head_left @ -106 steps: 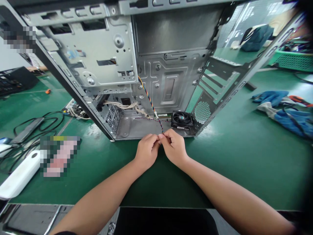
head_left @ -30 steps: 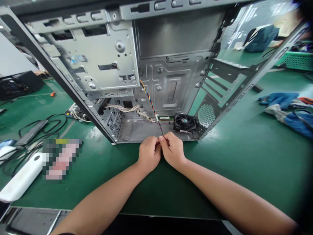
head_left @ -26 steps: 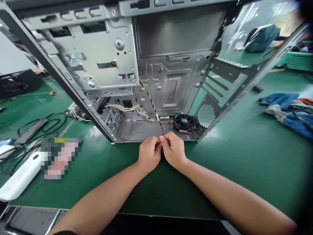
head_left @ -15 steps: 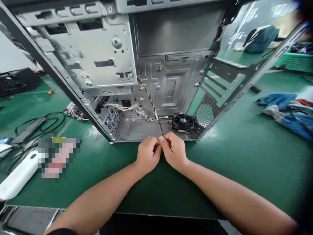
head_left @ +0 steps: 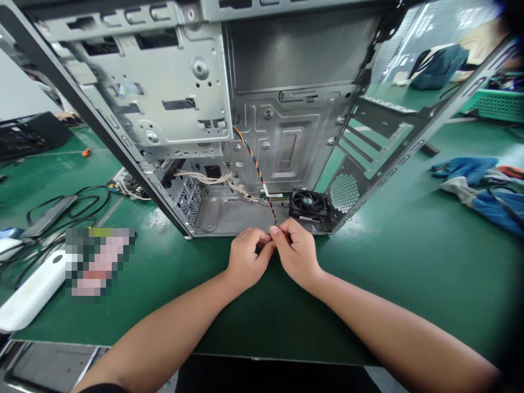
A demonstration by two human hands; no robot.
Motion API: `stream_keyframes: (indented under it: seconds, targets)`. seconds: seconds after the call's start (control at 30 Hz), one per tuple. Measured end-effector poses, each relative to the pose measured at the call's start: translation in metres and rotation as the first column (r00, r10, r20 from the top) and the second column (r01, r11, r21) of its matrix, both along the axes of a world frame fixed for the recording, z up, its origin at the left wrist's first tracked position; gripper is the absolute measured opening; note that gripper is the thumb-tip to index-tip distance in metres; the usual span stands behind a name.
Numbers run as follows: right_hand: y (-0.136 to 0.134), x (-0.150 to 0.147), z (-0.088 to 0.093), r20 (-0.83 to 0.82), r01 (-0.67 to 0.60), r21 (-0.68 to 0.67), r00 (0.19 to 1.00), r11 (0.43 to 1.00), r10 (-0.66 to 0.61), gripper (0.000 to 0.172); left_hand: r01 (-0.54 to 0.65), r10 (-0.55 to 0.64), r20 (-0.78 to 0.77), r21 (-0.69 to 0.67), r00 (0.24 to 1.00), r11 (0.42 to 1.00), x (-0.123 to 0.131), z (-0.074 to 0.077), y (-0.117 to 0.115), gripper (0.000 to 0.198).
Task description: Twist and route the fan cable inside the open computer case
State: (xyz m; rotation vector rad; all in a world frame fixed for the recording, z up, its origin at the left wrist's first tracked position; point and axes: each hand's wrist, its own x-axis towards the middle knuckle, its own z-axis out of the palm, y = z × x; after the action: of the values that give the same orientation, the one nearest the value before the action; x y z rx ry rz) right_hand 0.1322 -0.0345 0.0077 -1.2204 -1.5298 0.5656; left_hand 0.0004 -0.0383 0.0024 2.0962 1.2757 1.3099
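Observation:
An open grey computer case [head_left: 286,131] stands on the green table [head_left: 409,262] in front of me. A twisted multicoloured cable [head_left: 256,164] runs from the case's drive cage down to my hands. My left hand [head_left: 245,259] and my right hand [head_left: 297,251] meet just outside the case's front edge, both with fingers pinched shut on the cable's end. What the end carries is hidden by my fingers. A black cooling fan [head_left: 306,203] lies on the case floor just beyond my right hand. A bundle of white wires [head_left: 213,179] hangs inside the case at the left.
At the left lie black cables [head_left: 53,213], a white device [head_left: 30,297] and a blurred-out patch. Blue cloths [head_left: 478,180] lie at the right, a green basket [head_left: 491,98] and a dark bag [head_left: 438,65] farther back.
My hands have stayed together on the cable end, and have shifted slightly to the right. The view has wobbled a little.

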Motion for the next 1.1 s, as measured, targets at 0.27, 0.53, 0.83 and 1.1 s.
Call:
stream_keyframes:
  seconds: [0.27,0.53,0.83,1.1]
  targets:
    - [-0.0001,0.0012,-0.0004,0.052,-0.041,0.049,0.998,0.998,0.038,0.024,-0.017,0.016,-0.024,-0.054,1.000,0.998,0.0004,0.0062,-0.0022,0.020]
    - [0.0002,0.0033,-0.0009,0.076,-0.044,0.063,0.996,0.997,0.039,0.025,-0.026,0.026,0.002,-0.059,1.000,0.998,0.0024,0.0045,-0.0036,0.019]
    - [0.0037,0.0039,-0.0013,0.091,-0.025,0.070,0.996,0.997,0.018,0.024,-0.038,0.039,0.014,-0.053,0.999,0.998,0.0017,0.0028,-0.0032,0.017]
    - [0.0031,0.0038,-0.0027,0.094,-0.059,0.068,0.994,0.996,0.052,0.023,-0.024,0.024,-0.003,-0.103,1.000,0.994,0.0007,0.0028,-0.0021,0.018]
